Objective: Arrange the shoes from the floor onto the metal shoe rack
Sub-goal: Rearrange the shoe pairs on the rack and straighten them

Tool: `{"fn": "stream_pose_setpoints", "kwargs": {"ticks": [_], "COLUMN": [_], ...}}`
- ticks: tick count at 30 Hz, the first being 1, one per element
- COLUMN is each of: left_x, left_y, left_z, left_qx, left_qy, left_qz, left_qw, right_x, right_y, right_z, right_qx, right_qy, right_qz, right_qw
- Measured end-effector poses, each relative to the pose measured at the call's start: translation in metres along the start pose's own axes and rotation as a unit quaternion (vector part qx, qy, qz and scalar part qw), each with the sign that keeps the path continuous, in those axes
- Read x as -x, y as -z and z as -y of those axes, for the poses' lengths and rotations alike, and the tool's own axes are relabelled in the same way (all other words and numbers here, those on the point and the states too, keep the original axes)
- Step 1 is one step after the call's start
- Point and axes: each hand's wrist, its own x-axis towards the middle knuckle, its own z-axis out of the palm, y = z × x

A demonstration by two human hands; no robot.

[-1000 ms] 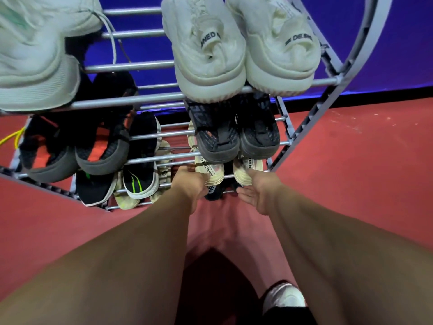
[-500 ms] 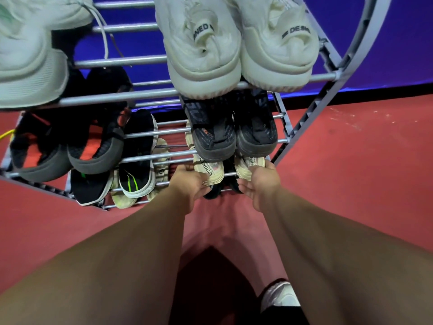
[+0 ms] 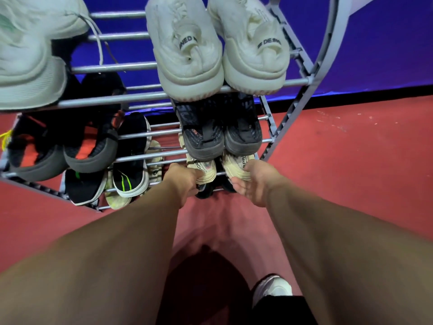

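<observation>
A grey metal shoe rack (image 3: 311, 66) with several tiers of bars stands against a blue wall. On a low tier at the right sit two cream sneakers, heels toward me. My left hand (image 3: 182, 178) grips the heel of the left cream sneaker (image 3: 205, 168). My right hand (image 3: 255, 181) holds the heel of the right cream sneaker (image 3: 237, 164), fingers curled under it. A pair of dark grey knit shoes (image 3: 220, 137) sits one tier above them, and a pair of white chunky sneakers (image 3: 215, 50) rests on the top tier.
Black shoes with orange insides (image 3: 89, 146), a black shoe with a green stripe (image 3: 130, 170) and pale shoes fill the rack's left side. Another white sneaker (image 3: 28, 57) lies top left. Red floor (image 3: 351, 160) spreads around; my own white shoe (image 3: 273, 289) shows below.
Both hands have pushed slightly farther in toward the rack with the cream sneakers, which now sit deeper under the dark grey pair. The camera view shifted a little.
</observation>
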Motion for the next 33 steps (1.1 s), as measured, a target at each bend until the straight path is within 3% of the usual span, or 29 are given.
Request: {"fn": "stream_pose_setpoints", "kwargs": {"ticks": [9,18,23,33], "left_x": [0.017,0.005,0.001,0.001], "left_y": [-0.001,-0.008,-0.009,-0.017], "left_z": [0.003,0.005,0.012,0.014], "left_qx": [-0.012,0.022,0.06,0.096], "left_qy": [0.022,0.042,0.022,0.009], "left_qz": [0.009,0.025,0.038,0.037], "left_qw": [1.0,0.999,0.997,0.995], "right_x": [0.013,-0.017,-0.035,-0.035], "right_y": [0.024,-0.011,-0.023,-0.02], "right_z": [-0.006,-0.013,-0.024,-0.029], "right_qx": [0.018,-0.037,-0.061,-0.095], "right_qy": [-0.044,-0.023,0.018,0.047], "right_qz": [0.042,0.029,-0.033,-0.023], "right_qw": [0.998,0.999,0.997,0.994]}}
